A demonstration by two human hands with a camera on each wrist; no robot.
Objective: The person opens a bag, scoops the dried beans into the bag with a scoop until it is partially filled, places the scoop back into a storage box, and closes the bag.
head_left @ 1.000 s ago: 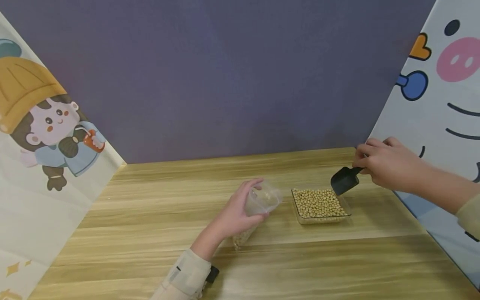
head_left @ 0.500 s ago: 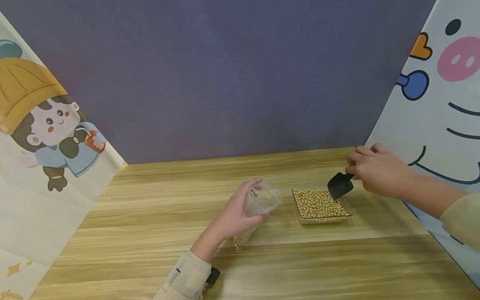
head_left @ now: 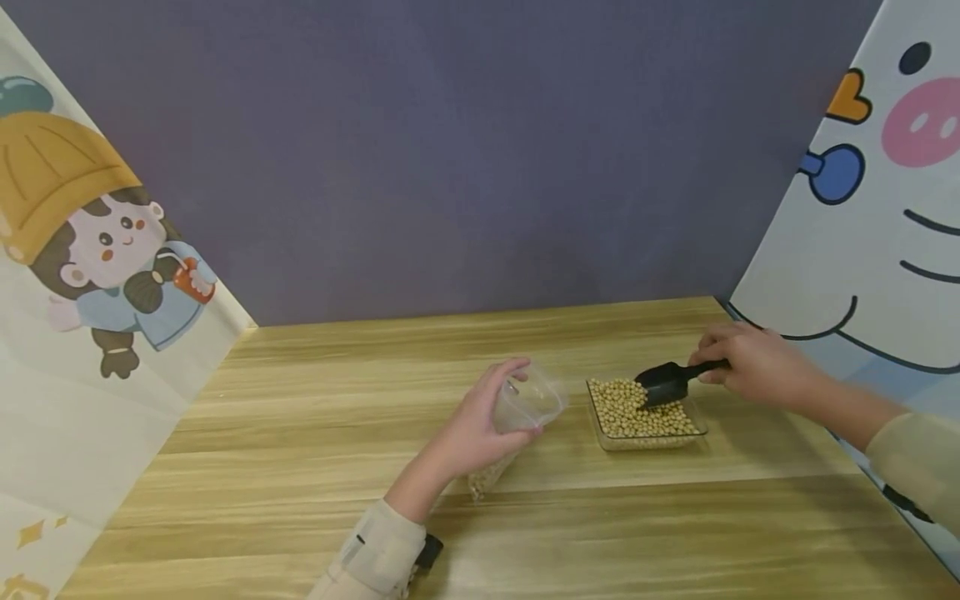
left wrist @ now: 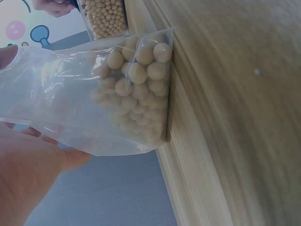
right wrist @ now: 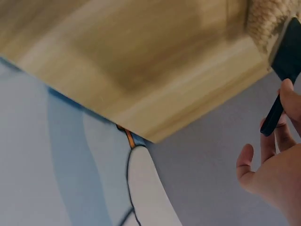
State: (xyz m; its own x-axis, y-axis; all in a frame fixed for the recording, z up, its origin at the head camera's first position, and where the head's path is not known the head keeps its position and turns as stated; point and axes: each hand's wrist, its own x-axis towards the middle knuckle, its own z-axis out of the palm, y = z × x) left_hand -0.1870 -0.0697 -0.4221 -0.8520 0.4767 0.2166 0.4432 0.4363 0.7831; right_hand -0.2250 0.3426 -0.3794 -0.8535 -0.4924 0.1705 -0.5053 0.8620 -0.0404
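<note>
A clear plastic bag [left wrist: 70,94] stands on the table with its mouth open and soybeans [left wrist: 136,84] in its bottom. My left hand [head_left: 480,421] grips it around the upper part, thumb on the near side. To its right is a clear rectangular container [head_left: 637,444] full of soybeans [head_left: 622,408]. My right hand [head_left: 761,367] pinches the handle of a black scoop [head_left: 663,385], whose blade touches the beans in the container. In the right wrist view the scoop [right wrist: 287,56] has its handle between thumb and fingers; part of the blade is cut off by the frame.
The wood-grain table [head_left: 337,400] meets a dark grey-purple back panel [head_left: 465,167]. Side panels with cartoon prints stand at left [head_left: 45,375] and right [head_left: 847,267]. The right forearm passes over the table's right edge.
My right hand has moved down and left with the scoop. Its blade has gone from above the container's far right corner into the beans. My left hand and the bag stay nearly still.
</note>
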